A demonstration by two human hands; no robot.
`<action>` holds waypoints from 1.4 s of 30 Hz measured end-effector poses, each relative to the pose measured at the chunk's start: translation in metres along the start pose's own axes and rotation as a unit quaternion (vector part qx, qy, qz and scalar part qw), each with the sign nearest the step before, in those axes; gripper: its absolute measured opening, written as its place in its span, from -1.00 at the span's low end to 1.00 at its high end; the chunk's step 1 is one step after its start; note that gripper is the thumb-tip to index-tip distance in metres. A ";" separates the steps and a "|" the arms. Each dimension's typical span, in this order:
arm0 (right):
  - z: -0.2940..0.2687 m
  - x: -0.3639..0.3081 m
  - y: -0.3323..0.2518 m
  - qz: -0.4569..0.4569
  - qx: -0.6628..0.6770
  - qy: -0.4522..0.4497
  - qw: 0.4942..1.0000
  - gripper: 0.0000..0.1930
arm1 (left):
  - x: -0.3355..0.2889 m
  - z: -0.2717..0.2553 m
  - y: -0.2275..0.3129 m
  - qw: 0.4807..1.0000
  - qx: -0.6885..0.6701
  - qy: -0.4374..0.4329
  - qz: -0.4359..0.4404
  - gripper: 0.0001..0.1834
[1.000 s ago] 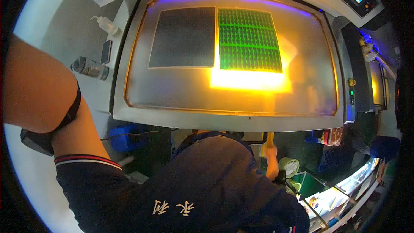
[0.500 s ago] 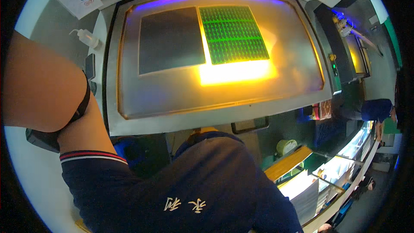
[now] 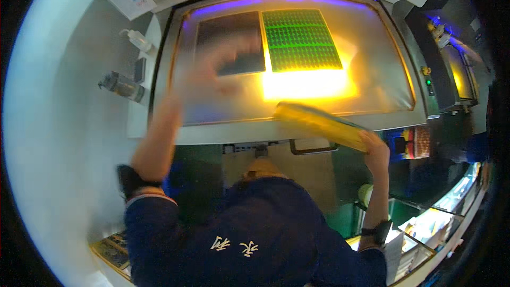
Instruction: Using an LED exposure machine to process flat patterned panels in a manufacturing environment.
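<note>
My left hand (image 3: pixel 226 64), blurred by motion, hovers over the dark rectangular sheet (image 3: pixel 239 26) on the frame table. Its thumb and fingers look apart, with nothing seen between them. A green patterned panel (image 3: pixel 302 40) lies just right of the dark sheet, under a clear film (image 3: pixel 380 61) that covers the table. By the table's front edge, my right hand (image 3: pixel 376 151) is closed round the end of a long yellow bar-shaped piece (image 3: pixel 319 124). That piece is tilted, its far end reaching over the front rim; blur hides its exact kind.
A white squeeze bottle (image 3: pixel 139 41), a phone-like dark slab (image 3: pixel 140 70) and a grey cylindrical bottle (image 3: pixel 123 86) stand along the left ledge. Right of the table are a green-lit switch box (image 3: pixel 429 86) and a patterned box (image 3: pixel 417 142). A lit rack (image 3: pixel 425 226) stands behind on the right.
My left arm has come down from the left side to over the dark sheet. My right hand has come into view with the yellow piece. The whole view has shifted.
</note>
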State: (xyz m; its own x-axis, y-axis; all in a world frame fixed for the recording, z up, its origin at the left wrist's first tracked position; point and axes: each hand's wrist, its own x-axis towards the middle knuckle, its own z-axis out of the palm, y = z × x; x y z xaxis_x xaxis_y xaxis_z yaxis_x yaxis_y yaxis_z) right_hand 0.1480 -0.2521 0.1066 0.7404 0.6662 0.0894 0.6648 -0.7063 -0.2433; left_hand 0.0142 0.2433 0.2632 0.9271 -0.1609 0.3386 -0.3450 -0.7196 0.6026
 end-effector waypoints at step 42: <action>0.238 0.507 -0.261 -0.309 -0.041 -0.069 0.948 -0.50 | -0.079 -0.032 -0.428 0.875 0.286 -0.125 -0.371 -0.05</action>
State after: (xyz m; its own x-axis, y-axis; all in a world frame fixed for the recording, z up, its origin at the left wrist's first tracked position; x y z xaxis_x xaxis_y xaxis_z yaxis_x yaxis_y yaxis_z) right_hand 0.3258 0.3269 -0.0146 0.1913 0.9795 0.0624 0.9769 -0.1839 -0.1090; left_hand 0.0843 0.5860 0.0016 0.8923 0.4026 -0.2043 0.4289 -0.8971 0.1056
